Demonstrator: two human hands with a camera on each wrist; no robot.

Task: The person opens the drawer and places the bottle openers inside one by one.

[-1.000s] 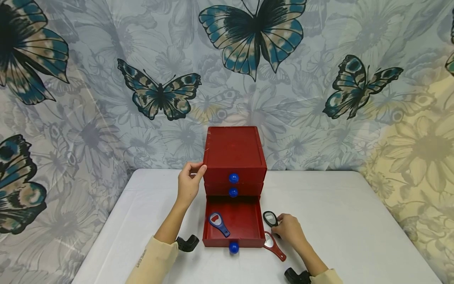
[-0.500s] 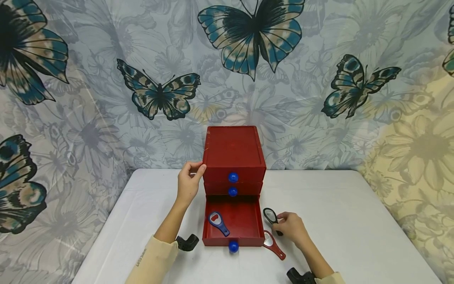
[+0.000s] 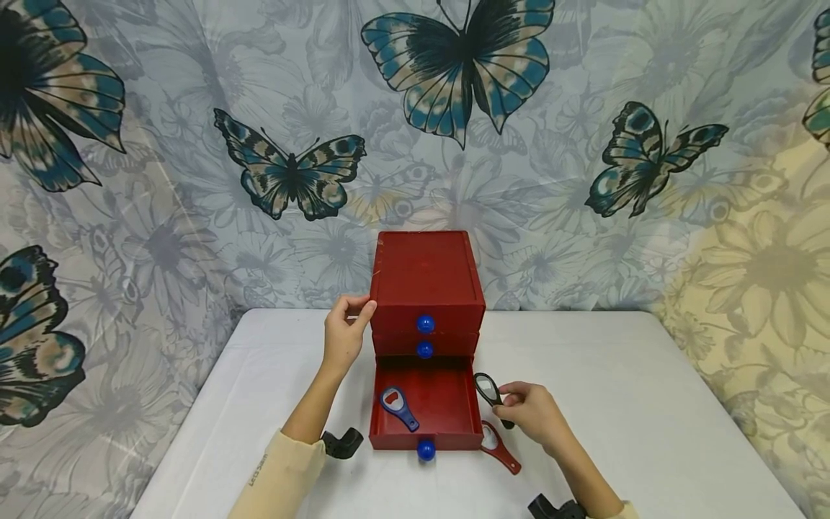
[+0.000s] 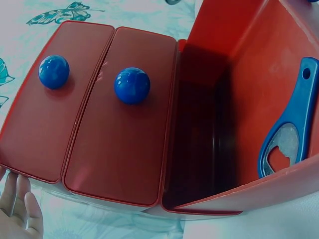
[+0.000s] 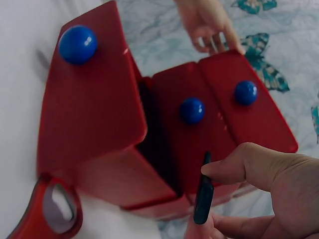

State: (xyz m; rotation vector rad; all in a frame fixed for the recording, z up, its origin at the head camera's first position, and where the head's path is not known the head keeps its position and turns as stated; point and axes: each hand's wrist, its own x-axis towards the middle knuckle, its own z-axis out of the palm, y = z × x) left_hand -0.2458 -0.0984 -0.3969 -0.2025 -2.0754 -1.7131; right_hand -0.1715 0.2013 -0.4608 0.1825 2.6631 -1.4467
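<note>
A red drawer cabinet (image 3: 428, 270) stands on the table, its bottom drawer (image 3: 449, 414) pulled out. In that drawer lies a blue bottle opener (image 3: 406, 416). My left hand (image 3: 342, 342) touches the cabinet's upper left side; in the left wrist view its fingers (image 4: 21, 199) look fairly straight at the edge. My right hand (image 3: 534, 414) pinches a black bottle opener (image 3: 488, 390) between thumb and fingers, just right of the drawer. The right wrist view shows this opener edge-on. A red bottle opener (image 3: 503, 457) lies on the table by the drawer's front right corner.
Blue round knobs (image 3: 425, 324) stick out from the drawer fronts; the upper two drawers are closed. White cloth covers the table (image 3: 603, 382). A butterfly-print cloth (image 3: 292, 252) hangs behind it.
My right hand has lifted the black bottle opener slightly and brought it up and left, closer to the drawer's right side. The left hand stays at the cabinet.
</note>
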